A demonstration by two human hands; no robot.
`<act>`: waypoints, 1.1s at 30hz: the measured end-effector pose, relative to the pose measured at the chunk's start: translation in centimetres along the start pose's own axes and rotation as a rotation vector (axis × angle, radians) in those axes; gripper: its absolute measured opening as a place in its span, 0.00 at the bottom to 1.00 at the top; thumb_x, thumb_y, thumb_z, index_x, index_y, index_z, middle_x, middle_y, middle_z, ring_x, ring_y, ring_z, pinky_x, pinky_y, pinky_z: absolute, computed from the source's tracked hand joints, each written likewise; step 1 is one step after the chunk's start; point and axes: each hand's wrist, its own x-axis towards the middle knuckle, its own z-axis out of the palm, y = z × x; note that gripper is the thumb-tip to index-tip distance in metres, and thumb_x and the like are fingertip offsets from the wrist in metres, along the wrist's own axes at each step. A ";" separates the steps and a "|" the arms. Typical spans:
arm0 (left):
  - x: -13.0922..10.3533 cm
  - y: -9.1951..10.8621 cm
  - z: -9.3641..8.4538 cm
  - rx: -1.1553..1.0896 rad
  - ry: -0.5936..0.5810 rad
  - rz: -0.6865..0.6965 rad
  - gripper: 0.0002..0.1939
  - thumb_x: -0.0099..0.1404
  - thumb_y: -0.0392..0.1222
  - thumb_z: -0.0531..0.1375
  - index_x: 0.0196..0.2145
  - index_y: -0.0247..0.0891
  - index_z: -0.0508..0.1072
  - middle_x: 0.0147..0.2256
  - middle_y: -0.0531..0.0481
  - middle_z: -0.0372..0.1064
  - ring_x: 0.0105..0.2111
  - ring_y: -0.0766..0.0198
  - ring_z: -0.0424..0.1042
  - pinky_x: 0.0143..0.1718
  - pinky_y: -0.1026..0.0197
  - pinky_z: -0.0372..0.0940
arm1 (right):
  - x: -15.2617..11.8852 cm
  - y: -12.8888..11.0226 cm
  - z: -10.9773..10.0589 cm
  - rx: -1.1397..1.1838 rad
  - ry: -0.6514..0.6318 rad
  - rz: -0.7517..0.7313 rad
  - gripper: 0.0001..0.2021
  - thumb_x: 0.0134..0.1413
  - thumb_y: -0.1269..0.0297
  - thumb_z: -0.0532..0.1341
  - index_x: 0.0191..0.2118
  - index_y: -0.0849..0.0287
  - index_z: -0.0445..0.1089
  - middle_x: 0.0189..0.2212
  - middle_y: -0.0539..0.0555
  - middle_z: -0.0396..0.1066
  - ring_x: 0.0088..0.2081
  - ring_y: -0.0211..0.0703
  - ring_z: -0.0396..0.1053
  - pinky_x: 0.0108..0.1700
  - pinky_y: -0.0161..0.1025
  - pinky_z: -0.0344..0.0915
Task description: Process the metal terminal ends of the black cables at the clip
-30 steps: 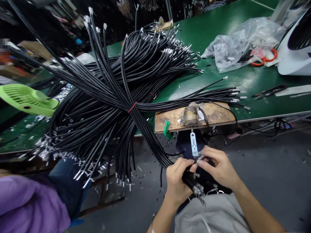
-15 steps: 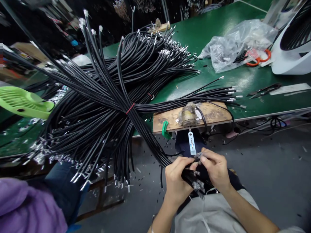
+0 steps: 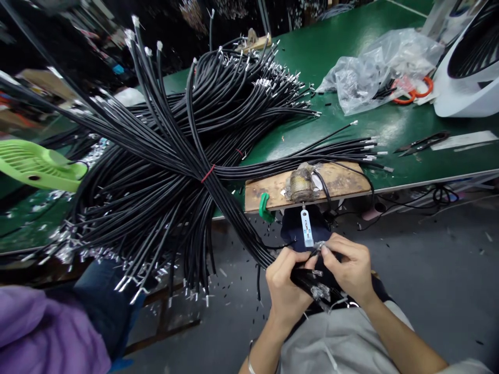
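Observation:
A bundle of black cables (image 3: 237, 221), tied with a red band (image 3: 208, 173), runs down from the table to my lap. My left hand (image 3: 287, 280) is closed around one cable near its end, with other silver-tipped ends lying beneath the palm. Thumb and forefinger of my right hand (image 3: 349, 262) pinch the frayed silvery end of that same cable. Just above my fingers a light-blue blade-like piece (image 3: 306, 228) hangs from a small motor (image 3: 301, 184), fixed on a wooden board (image 3: 346, 182).
A large heap of black cables (image 3: 156, 202) covers the left of the green table (image 3: 304, 57). A green clamp (image 3: 265, 209) grips the board. Farther right are a plastic bag (image 3: 358, 78), orange-handled scissors (image 3: 413, 96), snips (image 3: 423, 143) and a white fan. A person in purple sits at left.
My right hand has moved slightly right and up, its fingers still at the cable end. The silvery ends under my left hand have shifted a little. The view has moved slightly.

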 end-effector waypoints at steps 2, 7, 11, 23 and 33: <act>-0.2 -0.1 -0.2 0.009 -0.010 -0.023 0.03 0.58 0.30 0.61 0.29 0.35 0.70 0.26 0.54 0.65 0.27 0.74 0.65 0.29 0.71 0.58 | 0.0 0.7 0.5 0.209 -0.073 0.179 0.11 0.54 0.67 0.59 0.23 0.65 0.70 0.21 0.53 0.64 0.24 0.34 0.59 0.26 0.32 0.55; -0.3 -0.2 -1.0 -0.007 -0.074 0.001 0.05 0.61 0.29 0.57 0.29 0.34 0.70 0.25 0.54 0.63 0.25 0.75 0.63 0.28 0.71 0.56 | 0.3 1.3 1.2 0.695 -0.109 0.539 0.12 0.47 0.60 0.64 0.24 0.66 0.71 0.19 0.53 0.65 0.22 0.32 0.60 0.25 0.29 0.58; -0.1 0.0 -1.5 -0.008 -0.110 0.017 0.06 0.62 0.29 0.56 0.28 0.34 0.69 0.24 0.54 0.64 0.25 0.75 0.63 0.28 0.71 0.55 | 0.8 0.6 0.8 0.742 -0.221 0.438 0.16 0.46 0.60 0.66 0.41 0.63 0.72 0.32 0.56 0.71 0.33 0.37 0.69 0.36 0.33 0.67; -0.6 -0.1 -1.1 0.068 0.088 0.027 0.06 0.60 0.30 0.58 0.25 0.33 0.69 0.22 0.55 0.61 0.22 0.75 0.61 0.25 0.71 0.55 | -1.3 -0.6 1.4 0.120 0.078 -0.161 0.06 0.48 0.78 0.62 0.29 0.62 0.66 0.25 0.51 0.64 0.29 0.36 0.63 0.33 0.35 0.62; -0.7 -0.2 -1.1 0.073 0.019 -0.005 0.05 0.59 0.31 0.60 0.25 0.34 0.69 0.22 0.55 0.61 0.22 0.75 0.61 0.26 0.70 0.55 | -0.3 -0.3 -1.3 -0.328 -0.077 -0.673 0.16 0.48 0.79 0.62 0.43 0.58 0.69 0.37 0.56 0.74 0.37 0.42 0.71 0.39 0.40 0.67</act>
